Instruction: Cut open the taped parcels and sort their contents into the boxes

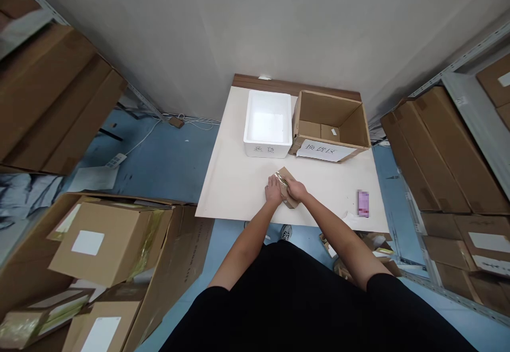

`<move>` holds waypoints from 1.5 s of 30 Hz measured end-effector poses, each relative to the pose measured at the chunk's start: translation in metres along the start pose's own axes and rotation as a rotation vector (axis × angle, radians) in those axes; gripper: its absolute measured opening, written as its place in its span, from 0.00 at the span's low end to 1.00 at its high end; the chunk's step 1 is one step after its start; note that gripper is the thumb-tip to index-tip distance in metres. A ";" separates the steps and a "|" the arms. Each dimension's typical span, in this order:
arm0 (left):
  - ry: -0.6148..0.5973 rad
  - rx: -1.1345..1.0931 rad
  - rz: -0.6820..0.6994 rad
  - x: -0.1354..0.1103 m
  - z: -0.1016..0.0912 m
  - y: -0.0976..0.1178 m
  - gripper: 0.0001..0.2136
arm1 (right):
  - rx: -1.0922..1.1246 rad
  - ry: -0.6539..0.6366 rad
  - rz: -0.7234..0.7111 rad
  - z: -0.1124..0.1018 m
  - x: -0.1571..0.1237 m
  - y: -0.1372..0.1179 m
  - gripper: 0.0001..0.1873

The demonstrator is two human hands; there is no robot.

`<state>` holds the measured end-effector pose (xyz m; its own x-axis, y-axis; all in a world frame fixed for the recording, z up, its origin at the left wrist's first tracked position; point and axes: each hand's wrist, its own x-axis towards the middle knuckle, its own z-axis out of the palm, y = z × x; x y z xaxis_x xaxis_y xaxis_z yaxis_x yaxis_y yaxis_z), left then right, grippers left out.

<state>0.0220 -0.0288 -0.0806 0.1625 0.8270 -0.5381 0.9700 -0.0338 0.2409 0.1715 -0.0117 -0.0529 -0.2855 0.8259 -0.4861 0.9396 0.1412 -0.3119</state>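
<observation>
A small brown cardboard parcel point(285, 176) with shiny tape on it lies near the front edge of the white table point(235, 182). My left hand point(273, 190) rests on its left side, fingers curled over the taped edge. My right hand point(297, 189) grips the parcel's right side from above. Both hands hold it against the tabletop. Behind the parcel stand an open white foam box point(268, 123) and an open brown cardboard box point(330, 123) with a white paper label on its front.
A small pink object point(362, 203) lies at the table's right front. Stacked cartons fill metal shelves at left point(51, 97) and right point(442, 150). A large open carton of parcels point(103, 246) stands on the blue floor at front left. A white power strip point(115, 160) lies on the floor.
</observation>
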 end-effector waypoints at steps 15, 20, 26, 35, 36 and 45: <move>-0.012 0.012 -0.011 0.001 -0.001 0.000 0.60 | -0.006 -0.098 0.052 -0.022 -0.010 0.000 0.40; -0.011 -0.014 -0.010 -0.002 -0.005 0.001 0.60 | -0.033 -0.123 0.046 -0.022 -0.017 0.004 0.43; -0.017 0.017 -0.022 -0.004 -0.009 0.002 0.59 | -0.018 -0.145 0.065 -0.022 -0.027 0.005 0.44; -0.007 0.036 -0.028 -0.002 -0.008 0.002 0.58 | 0.067 -0.117 0.032 -0.013 -0.044 0.017 0.38; -0.005 0.040 -0.029 -0.002 -0.008 0.002 0.58 | 0.076 -0.112 0.031 -0.011 -0.046 0.019 0.38; -0.019 0.027 -0.036 -0.002 -0.010 0.003 0.59 | 0.157 0.039 0.005 -0.008 -0.046 0.019 0.34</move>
<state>0.0231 -0.0245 -0.0705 0.1307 0.8174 -0.5610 0.9797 -0.0196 0.1996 0.2041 -0.0428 -0.0297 -0.2705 0.8474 -0.4568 0.8990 0.0527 -0.4347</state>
